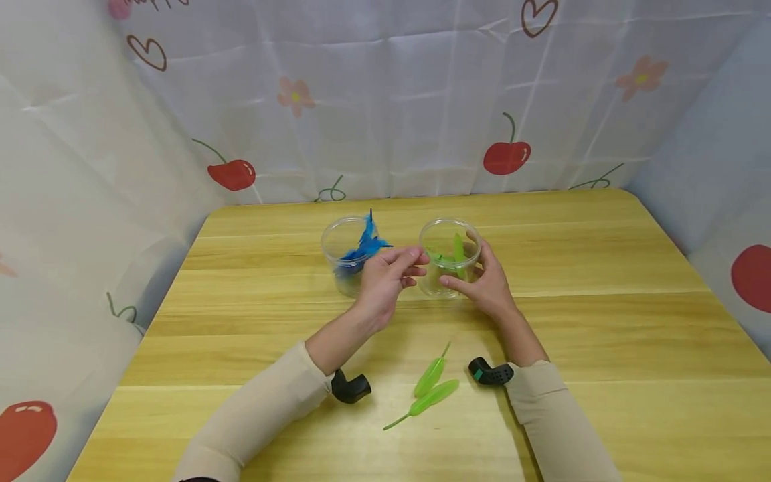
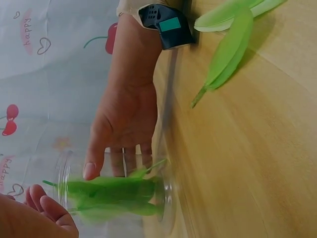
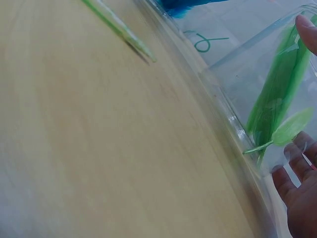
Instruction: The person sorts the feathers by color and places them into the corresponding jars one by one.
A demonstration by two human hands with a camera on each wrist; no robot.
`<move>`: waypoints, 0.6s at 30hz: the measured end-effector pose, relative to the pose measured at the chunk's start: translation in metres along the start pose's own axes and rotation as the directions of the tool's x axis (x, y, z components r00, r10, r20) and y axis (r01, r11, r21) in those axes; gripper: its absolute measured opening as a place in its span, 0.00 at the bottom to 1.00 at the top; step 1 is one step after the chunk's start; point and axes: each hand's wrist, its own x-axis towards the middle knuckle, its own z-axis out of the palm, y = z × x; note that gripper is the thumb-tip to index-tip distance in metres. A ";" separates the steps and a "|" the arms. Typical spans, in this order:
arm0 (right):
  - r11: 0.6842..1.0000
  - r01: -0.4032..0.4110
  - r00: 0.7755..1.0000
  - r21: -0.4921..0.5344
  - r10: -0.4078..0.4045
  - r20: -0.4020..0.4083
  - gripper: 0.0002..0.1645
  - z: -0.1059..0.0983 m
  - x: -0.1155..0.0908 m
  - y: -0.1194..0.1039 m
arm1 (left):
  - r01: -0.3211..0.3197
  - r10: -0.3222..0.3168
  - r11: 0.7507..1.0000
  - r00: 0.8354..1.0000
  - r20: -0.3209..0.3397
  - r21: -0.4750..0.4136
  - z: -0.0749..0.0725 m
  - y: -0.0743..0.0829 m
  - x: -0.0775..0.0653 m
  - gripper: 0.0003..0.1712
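My right hand (image 1: 490, 284) holds a clear plastic jar (image 1: 434, 284), thumb on the near side and fingers round the far side. Several green feathers (image 2: 114, 193) stand inside it, one stem poking past the mouth in the left wrist view. At the jar's left rim is my left hand (image 1: 382, 284), thumb and index tips close together, other fingers loosely bent; no feather shows between them. To the left stands a second clear jar (image 1: 346, 284) with blue feathers (image 1: 364, 249), partly hidden by the left hand.
Two green feathers, one (image 1: 430, 376) above the other (image 1: 435, 396), lie on the wooden table (image 1: 602, 321) between the forearms. Black wrist devices are strapped on the left (image 1: 351, 387) and right (image 1: 490, 372) sleeves. A printed curtain (image 1: 391, 134) hangs behind the table.
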 end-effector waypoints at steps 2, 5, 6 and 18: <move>1.000 -0.005 1.000 -0.002 0.005 0.005 0.57 0.000 -0.003 -0.009 | 0.003 -0.003 1.000 1.000 0.011 0.007 -0.001 0.000 -0.001 0.17; 1.000 -0.016 1.000 -0.007 0.016 0.010 0.56 0.000 -0.005 -0.016 | 0.004 -0.004 1.000 1.000 0.029 0.014 -0.002 -0.001 -0.001 0.17; 1.000 -0.019 1.000 -0.008 0.019 0.010 0.56 0.000 -0.005 -0.016 | 0.003 -0.004 1.000 0.999 0.037 0.017 -0.003 -0.001 -0.002 0.17; 1.000 0.020 1.000 -0.010 -0.020 -0.019 0.60 0.001 0.006 0.022 | 0.157 -0.204 0.952 0.965 0.163 0.262 -0.030 -0.022 -0.015 0.18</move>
